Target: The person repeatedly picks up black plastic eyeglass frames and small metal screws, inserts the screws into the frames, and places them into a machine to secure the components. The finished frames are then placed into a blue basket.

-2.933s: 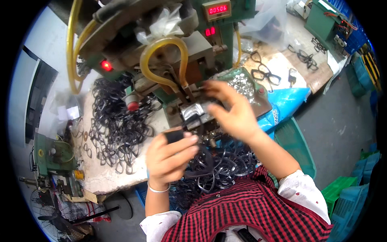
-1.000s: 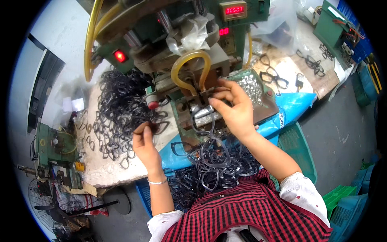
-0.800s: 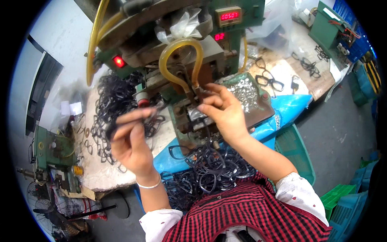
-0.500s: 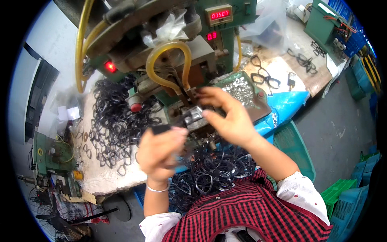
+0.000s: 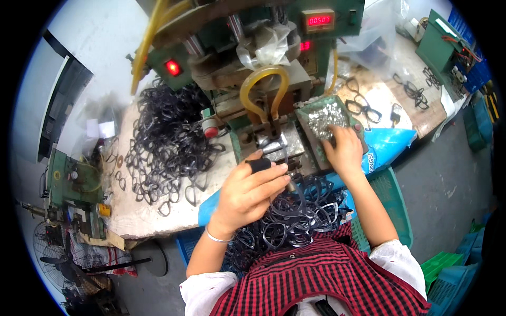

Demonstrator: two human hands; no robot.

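In the head view, the left hand [image 5: 247, 192] pinches a black eyeglass frame front [image 5: 282, 163] between thumb and fingers, one fingertip in a dark cot, holding it up at the metal fixture [image 5: 276, 145] of the green press machine [image 5: 253, 68], apparently so it can seat there. The right hand [image 5: 342, 150] rests curled at the rim of the small tray of shiny metal bits [image 5: 327, 118]; whether it grips one I cannot tell. Loose frames heap on the bench [image 5: 168, 142] to the left and in the lap crate [image 5: 295, 218], leaving only a narrow gap before the machine
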